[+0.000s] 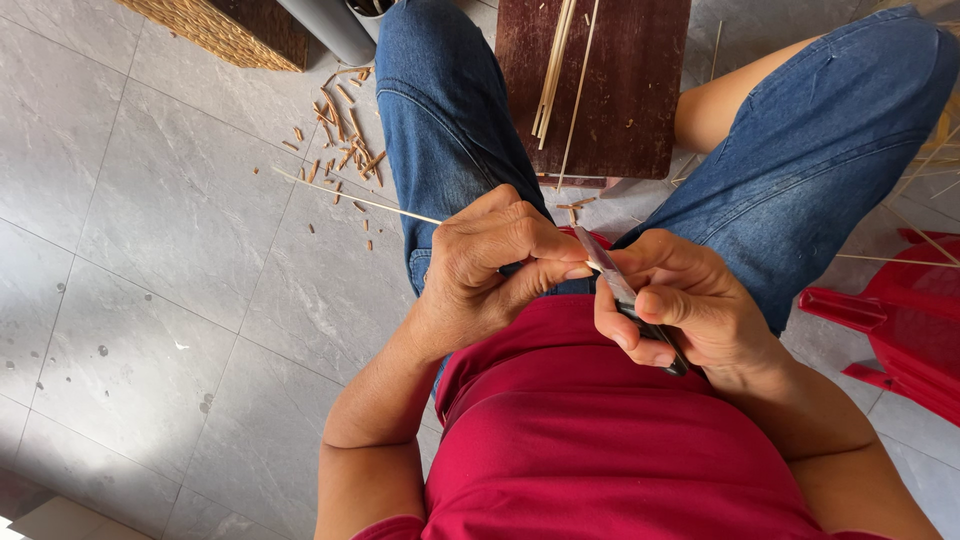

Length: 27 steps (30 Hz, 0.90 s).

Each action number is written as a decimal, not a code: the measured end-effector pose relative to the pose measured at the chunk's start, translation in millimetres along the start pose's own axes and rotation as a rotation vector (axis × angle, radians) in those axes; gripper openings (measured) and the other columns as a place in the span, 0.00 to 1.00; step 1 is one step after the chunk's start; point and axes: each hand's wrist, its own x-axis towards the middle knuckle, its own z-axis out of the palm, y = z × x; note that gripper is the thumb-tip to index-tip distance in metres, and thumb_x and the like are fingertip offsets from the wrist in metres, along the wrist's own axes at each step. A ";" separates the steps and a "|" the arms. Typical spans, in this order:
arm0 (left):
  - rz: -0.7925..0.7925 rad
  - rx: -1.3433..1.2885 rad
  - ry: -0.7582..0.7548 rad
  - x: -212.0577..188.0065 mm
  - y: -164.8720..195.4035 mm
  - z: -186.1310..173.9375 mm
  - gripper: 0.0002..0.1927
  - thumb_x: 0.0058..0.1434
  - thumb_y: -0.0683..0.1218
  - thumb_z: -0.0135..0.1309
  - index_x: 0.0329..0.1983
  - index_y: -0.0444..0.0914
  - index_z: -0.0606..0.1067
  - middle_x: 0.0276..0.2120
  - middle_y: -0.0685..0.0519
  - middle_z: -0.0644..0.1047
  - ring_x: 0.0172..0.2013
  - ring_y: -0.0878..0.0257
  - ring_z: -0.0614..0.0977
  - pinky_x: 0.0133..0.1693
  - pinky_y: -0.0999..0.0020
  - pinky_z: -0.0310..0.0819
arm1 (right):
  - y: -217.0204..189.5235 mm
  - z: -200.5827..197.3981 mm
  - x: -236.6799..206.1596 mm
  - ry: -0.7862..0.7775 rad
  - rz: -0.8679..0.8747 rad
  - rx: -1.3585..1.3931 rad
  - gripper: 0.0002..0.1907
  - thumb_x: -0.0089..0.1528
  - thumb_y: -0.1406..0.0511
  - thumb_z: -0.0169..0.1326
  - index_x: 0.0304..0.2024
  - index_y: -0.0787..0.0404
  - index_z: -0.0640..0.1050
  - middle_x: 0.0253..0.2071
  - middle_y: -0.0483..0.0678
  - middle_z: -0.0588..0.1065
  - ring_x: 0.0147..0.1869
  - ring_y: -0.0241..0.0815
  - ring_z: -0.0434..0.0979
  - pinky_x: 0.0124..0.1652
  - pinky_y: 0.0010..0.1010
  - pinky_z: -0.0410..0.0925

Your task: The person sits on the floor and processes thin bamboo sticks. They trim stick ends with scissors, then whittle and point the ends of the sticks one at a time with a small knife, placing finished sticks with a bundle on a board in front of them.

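At frame centre, the left hand (495,262) pinches a thin pale bamboo sliver (355,198) while the right hand (680,305) grips a dark-handled knife (625,298), seemingly mid-shave, which calls for steady blade pressure.

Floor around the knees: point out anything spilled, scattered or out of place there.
Short cut-off bits lie scattered over the grey floor tiles beside the person's leg, near a woven basket. Loose thin strips rest askew on the dark wooden board. The left hand pinches a thin strip; the right hand grips a knife.
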 end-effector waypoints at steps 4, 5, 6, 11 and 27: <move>-0.061 -0.025 0.010 -1.1 -0.7 2.5 0.07 0.61 0.46 0.66 0.39 0.41 0.81 0.32 0.60 0.80 0.31 0.68 0.73 0.34 0.74 0.68 | 2.1 -2.0 1.7 -0.020 0.006 0.012 0.17 0.75 0.64 0.49 0.66 0.54 0.72 0.35 0.57 0.75 0.24 0.32 0.68 0.21 0.20 0.64; -0.076 -0.022 0.011 -1.5 -1.2 3.1 0.07 0.61 0.46 0.67 0.38 0.41 0.81 0.31 0.60 0.80 0.31 0.68 0.73 0.33 0.74 0.67 | 2.3 -3.0 1.9 -0.021 0.011 0.014 0.17 0.76 0.63 0.49 0.67 0.53 0.71 0.35 0.57 0.75 0.24 0.32 0.68 0.21 0.20 0.64; -0.092 -0.038 0.009 -2.2 -1.8 3.4 0.06 0.61 0.46 0.66 0.39 0.41 0.81 0.32 0.60 0.80 0.31 0.69 0.73 0.33 0.74 0.68 | 2.4 -4.2 1.9 -0.029 0.020 0.010 0.17 0.76 0.63 0.48 0.67 0.53 0.70 0.35 0.58 0.75 0.24 0.32 0.68 0.21 0.20 0.64; -0.220 -0.097 -0.008 -6.0 -4.6 6.0 0.06 0.61 0.44 0.67 0.37 0.39 0.81 0.29 0.58 0.78 0.30 0.70 0.75 0.33 0.73 0.70 | 4.6 -10.9 3.0 -0.027 0.044 -0.028 0.17 0.76 0.63 0.47 0.67 0.54 0.68 0.35 0.60 0.76 0.23 0.32 0.69 0.21 0.20 0.65; -0.290 -0.311 -0.088 2.3 -8.8 4.3 0.05 0.68 0.41 0.60 0.45 0.36 0.81 0.37 0.53 0.82 0.39 0.68 0.84 0.42 0.75 0.84 | -12.9 -9.3 0.0 0.040 0.024 0.004 0.22 0.75 0.63 0.48 0.71 0.56 0.66 0.37 0.63 0.76 0.22 0.32 0.68 0.22 0.20 0.64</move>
